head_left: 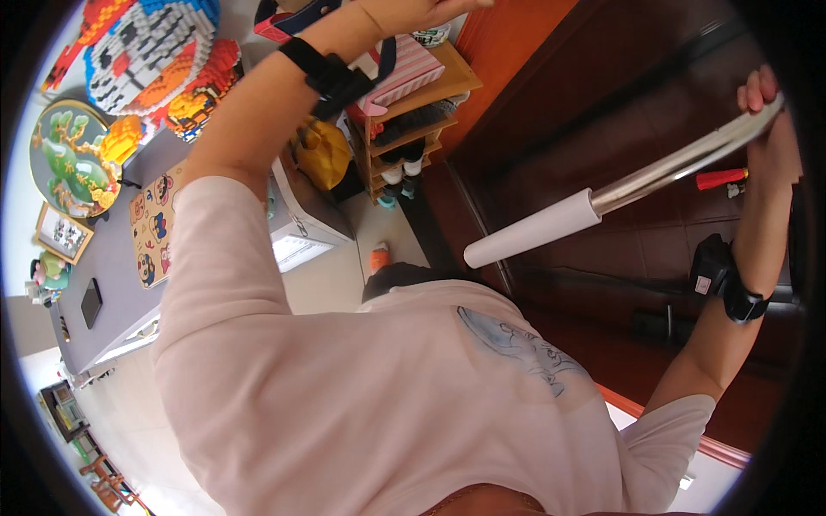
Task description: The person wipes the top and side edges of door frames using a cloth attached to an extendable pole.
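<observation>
My left hand (413, 14) is raised at the top edge, partly cut off, with its fingers stretched out and nothing seen in it. At the far right, my right hand (761, 93) has its fingers around the upper end of a shiny metal pole (684, 158). The pole slants down to the left and ends in a smooth white sleeve (532, 229), which hangs free in front of a dark door. Black bands with small devices sit on both my forearms.
A dark door (581, 129) with a red tassel (719, 179) fills the right side. A wooden shoe rack (400, 106) bears shoes and a pink striped box (413, 71). On the left, a grey-topped cabinet (116, 284) holds a phone-like black object (92, 303), a round ornament (71, 158) and a brick-built figure (151, 58).
</observation>
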{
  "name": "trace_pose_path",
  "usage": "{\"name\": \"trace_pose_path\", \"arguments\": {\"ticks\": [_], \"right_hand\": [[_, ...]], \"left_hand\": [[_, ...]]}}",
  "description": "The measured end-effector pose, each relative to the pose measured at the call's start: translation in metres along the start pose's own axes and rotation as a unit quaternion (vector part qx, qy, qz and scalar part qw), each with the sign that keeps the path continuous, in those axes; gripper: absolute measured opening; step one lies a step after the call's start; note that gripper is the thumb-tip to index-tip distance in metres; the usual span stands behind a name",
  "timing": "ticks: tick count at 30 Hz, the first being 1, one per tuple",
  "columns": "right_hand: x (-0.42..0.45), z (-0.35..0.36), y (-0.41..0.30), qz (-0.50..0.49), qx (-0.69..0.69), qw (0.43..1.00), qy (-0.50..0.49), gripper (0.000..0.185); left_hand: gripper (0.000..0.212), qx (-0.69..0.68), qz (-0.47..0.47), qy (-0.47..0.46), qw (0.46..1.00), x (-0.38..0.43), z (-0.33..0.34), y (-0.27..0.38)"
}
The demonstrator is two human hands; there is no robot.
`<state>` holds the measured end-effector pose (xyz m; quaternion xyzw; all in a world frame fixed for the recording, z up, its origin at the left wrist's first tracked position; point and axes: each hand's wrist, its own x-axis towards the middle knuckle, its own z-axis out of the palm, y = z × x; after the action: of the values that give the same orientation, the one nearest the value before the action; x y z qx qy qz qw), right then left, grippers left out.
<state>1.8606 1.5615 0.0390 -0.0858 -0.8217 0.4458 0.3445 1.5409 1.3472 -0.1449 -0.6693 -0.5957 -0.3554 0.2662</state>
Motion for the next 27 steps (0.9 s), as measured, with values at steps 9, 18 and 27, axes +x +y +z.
{"name": "trace_pose_path", "arguments": {"ticks": [9,18,27], "right_hand": [[-0.011,0.051,0.014,-0.014,-0.052,0.99,0.134,0.025],[-0.031,0.089,-0.014,0.02,-0.01,0.988,0.153,0.039],[-0.022,0.055,-0.017,-0.006,0.047,0.981,0.188,0.025]], "left_hand": [[0.041,0.122,0.289,-0.011,0.95,0.012,-0.003,-0.028],[0.037,-0.135,0.173,0.025,0.975,0.04,0.032,0.053],[0.055,-0.565,-0.041,-0.221,0.793,0.019,0.079,0.148]]}}
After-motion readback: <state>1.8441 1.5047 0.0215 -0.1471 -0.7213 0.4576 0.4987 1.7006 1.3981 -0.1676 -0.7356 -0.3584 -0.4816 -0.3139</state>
